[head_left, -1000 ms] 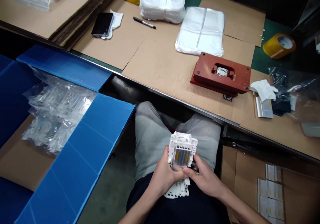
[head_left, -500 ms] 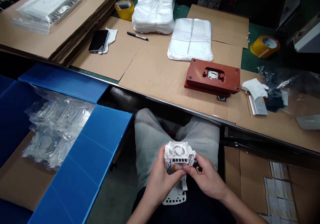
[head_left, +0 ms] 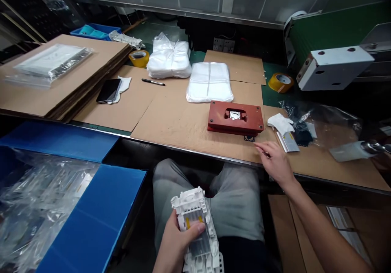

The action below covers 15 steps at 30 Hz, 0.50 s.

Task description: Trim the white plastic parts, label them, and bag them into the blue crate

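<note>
Your right hand (head_left: 275, 161) leaves the white plastic housing (head_left: 191, 208), fingers loosely open, reaching to the cardboard-topped bench (head_left: 171, 126) just below the red metal jig (head_left: 235, 125); your left hand (head_left: 174, 244) alone grips the housing, lower centre.

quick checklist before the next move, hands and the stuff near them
1. White plastic part gripped in the left hand: ok, fingers and thumb wrap around it.
2. Lower end of the part: cannot tell, the picture cuts it off.
3. Right hand empty: cannot tell, its fingertips are too small to judge over the cardboard sheet.
4. Red metal block flat on the cardboard sheet: ok.
5. Opening in the block free: not ok, a white piece sits in it.
</note>
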Each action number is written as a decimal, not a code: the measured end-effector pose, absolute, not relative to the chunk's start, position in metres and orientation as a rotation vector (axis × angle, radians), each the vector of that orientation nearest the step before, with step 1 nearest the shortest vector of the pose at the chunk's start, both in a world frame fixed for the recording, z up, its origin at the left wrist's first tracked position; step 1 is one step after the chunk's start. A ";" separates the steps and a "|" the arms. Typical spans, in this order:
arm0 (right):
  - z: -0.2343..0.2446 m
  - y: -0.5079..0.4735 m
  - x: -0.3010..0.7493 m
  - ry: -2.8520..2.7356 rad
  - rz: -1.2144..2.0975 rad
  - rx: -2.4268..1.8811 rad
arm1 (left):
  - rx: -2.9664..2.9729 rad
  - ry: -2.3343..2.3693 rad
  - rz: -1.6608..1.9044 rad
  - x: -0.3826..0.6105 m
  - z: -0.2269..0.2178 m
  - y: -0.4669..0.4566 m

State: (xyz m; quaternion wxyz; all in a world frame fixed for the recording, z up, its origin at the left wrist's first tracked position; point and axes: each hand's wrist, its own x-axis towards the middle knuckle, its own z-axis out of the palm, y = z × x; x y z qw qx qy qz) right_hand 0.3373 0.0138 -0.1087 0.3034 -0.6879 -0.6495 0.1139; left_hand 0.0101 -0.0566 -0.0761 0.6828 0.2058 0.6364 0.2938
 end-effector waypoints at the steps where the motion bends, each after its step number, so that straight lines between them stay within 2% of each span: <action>1: -0.115 0.025 0.346 -1.712 0.253 -1.861 | 0.426 1.396 0.672 0.009 -0.074 -0.055; 8: -0.140 0.035 0.346 -1.724 0.162 -1.931 | 0.394 1.303 0.706 0.005 -0.072 -0.055; 15: -0.128 0.014 0.331 -1.594 0.345 -1.827 | 0.375 1.289 0.641 0.004 -0.078 -0.057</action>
